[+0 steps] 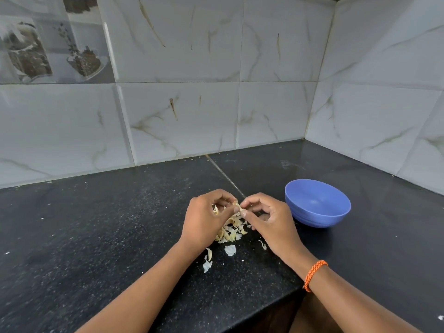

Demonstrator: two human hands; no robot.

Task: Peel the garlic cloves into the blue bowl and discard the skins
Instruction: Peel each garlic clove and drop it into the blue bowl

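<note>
Both hands meet above a heap of pale garlic skins (231,230) on the black counter. My left hand (206,218) and my right hand (269,217) pinch one garlic clove (237,207) between their fingertips, with a strip of skin curling off it. The blue bowl (317,203) stands just to the right of my right hand, tilted toward me, and nothing shows inside it. A few loose skin flakes (230,249) lie nearer to me than the heap.
The black stone counter (96,236) runs into a corner of marble-patterned wall tiles (182,116) behind and to the right. Its front edge (276,306) cuts in below my right forearm. An orange bracelet (313,275) sits on my right wrist.
</note>
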